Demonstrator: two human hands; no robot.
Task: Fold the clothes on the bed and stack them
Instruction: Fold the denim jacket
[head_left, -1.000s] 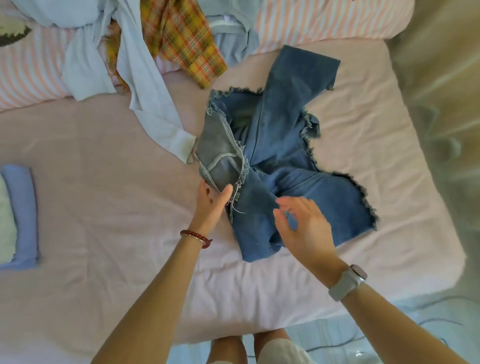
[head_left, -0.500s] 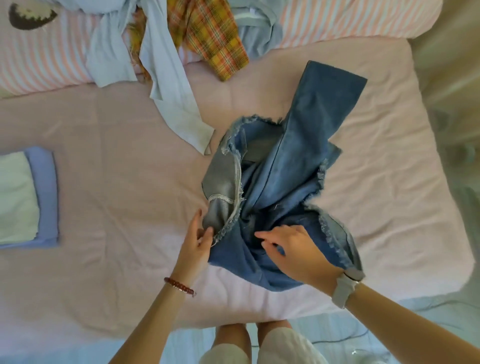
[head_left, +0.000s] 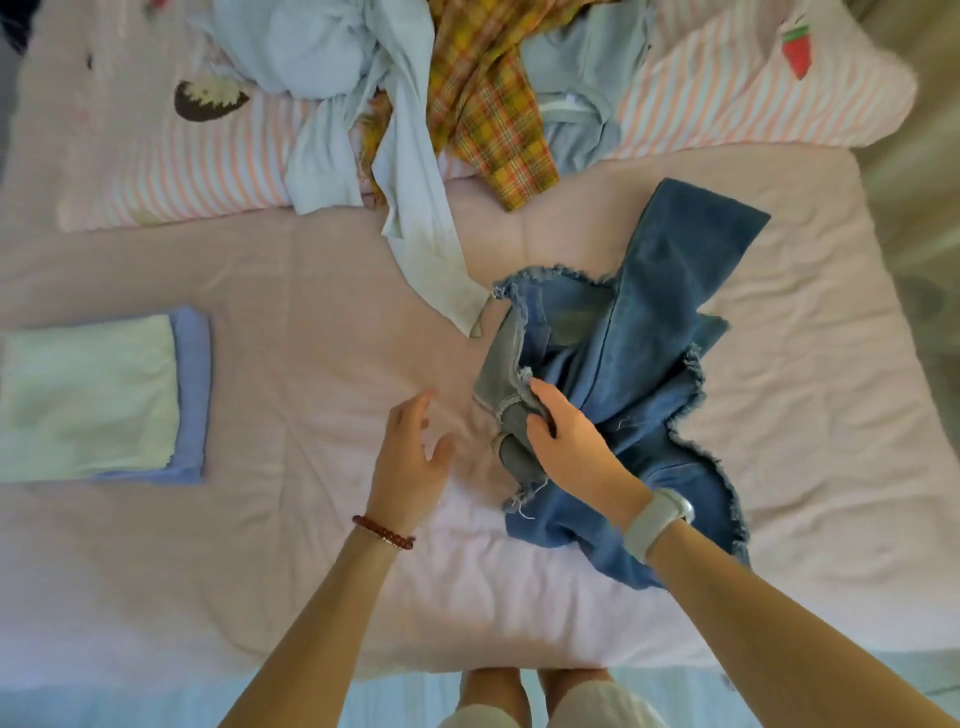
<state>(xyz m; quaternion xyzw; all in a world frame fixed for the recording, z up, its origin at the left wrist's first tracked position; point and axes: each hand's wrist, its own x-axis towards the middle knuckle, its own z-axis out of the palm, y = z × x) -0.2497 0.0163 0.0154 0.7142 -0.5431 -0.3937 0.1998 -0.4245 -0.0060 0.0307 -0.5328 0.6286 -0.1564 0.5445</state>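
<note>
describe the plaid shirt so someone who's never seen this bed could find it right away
Look at the striped pillows at the head of the bed. The plaid shirt lies in the unfolded pile there, between pale blue garments. It alone is checked, in yellow and orange.

**Denim crumpled on the bed, more clothes by the pillows**

A blue denim garment (head_left: 639, 374) with frayed edges lies bunched on the pink bed (head_left: 291, 545), its paler grey inside turned out at the left edge. At the head of the bed a loose heap holds pale blue clothes (head_left: 332, 78) and a yellow plaid piece (head_left: 488, 104). A folded stack (head_left: 98, 395), white on lavender-blue, lies flat at the left.
</note>
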